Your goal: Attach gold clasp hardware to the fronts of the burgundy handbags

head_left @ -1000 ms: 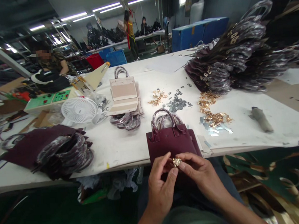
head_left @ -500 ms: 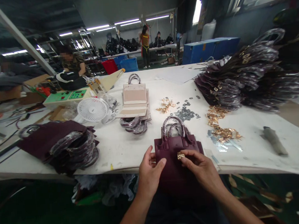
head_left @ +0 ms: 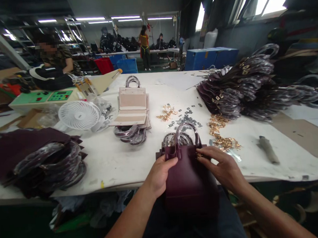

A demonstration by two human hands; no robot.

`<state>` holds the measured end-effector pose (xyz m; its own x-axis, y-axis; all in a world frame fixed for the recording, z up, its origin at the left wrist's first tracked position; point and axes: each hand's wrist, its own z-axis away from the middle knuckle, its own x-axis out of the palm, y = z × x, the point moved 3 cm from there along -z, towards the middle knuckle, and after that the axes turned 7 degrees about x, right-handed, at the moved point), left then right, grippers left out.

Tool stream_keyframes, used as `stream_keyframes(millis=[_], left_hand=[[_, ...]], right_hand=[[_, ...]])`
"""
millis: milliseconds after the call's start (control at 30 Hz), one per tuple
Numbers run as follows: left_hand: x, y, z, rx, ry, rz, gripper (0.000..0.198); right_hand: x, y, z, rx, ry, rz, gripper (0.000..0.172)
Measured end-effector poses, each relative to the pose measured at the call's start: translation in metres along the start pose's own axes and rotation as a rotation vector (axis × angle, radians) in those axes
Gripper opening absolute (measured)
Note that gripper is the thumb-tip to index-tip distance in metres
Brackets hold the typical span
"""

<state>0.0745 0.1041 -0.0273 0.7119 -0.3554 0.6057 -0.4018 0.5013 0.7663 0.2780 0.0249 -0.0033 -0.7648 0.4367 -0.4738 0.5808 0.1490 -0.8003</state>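
Observation:
A dark burgundy handbag panel [head_left: 189,184] with plastic-wrapped handles [head_left: 188,128] stands before me at the table's front edge. My left hand [head_left: 160,174] is closed on its upper left part, the thumb lying on the front beside the handle base. At the upper right of the front, my right hand [head_left: 222,163] pinches a small gold metal fitting [head_left: 199,155] against the bag. My fingers partly cover the fitting. Beyond the bag lie loose grey metal plates [head_left: 187,120] and gold fittings [head_left: 226,142].
Left are stacked burgundy bag parts [head_left: 50,159], a white fan [head_left: 79,115] and a green control box [head_left: 48,99]. Beige-lined bag pieces [head_left: 132,99] stand mid-table. Right are a big pile of wrapped bag parts [head_left: 235,88] and a grey-wrapped tool [head_left: 268,149]. Co-workers are further back.
My left hand has gone from open beside the bag to holding it. The gold fitting in my right hand has shifted towards the bag's upper right. The bag appears raised, and the view has turned.

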Motion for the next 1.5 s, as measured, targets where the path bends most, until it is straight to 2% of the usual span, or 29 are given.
stream_keyframes(millis=[167,333,567,833,1033,1300,1500], left_hand=[[-0.002,-0.006,-0.012,-0.095,-0.09,0.112,0.035],[-0.006,-0.012,-0.016,-0.149,-0.129,0.192,0.036],[-0.009,-0.017,-0.019,-0.12,-0.088,0.2,0.037],[-0.013,-0.024,-0.023,-0.094,-0.052,0.178,0.038],[-0.013,-0.026,-0.024,-0.072,-0.03,0.176,0.04],[-0.012,-0.025,-0.023,-0.079,0.007,0.151,0.036],[-0.01,-0.026,-0.024,-0.081,0.025,0.157,0.033]], right_hand=[[-0.003,-0.001,-0.015,-0.098,-0.106,0.137,0.024],[-0.002,0.002,-0.027,-0.154,-0.192,0.204,0.025],[0.003,-0.001,-0.039,-0.211,-0.268,0.339,0.028],[0.013,0.011,-0.041,-0.29,-0.412,0.47,0.031],[0.008,0.009,-0.041,-0.293,-0.414,0.467,0.037],[0.014,0.006,-0.041,-0.286,-0.441,0.513,0.028],[0.02,0.006,-0.037,-0.346,-0.399,0.638,0.026]])
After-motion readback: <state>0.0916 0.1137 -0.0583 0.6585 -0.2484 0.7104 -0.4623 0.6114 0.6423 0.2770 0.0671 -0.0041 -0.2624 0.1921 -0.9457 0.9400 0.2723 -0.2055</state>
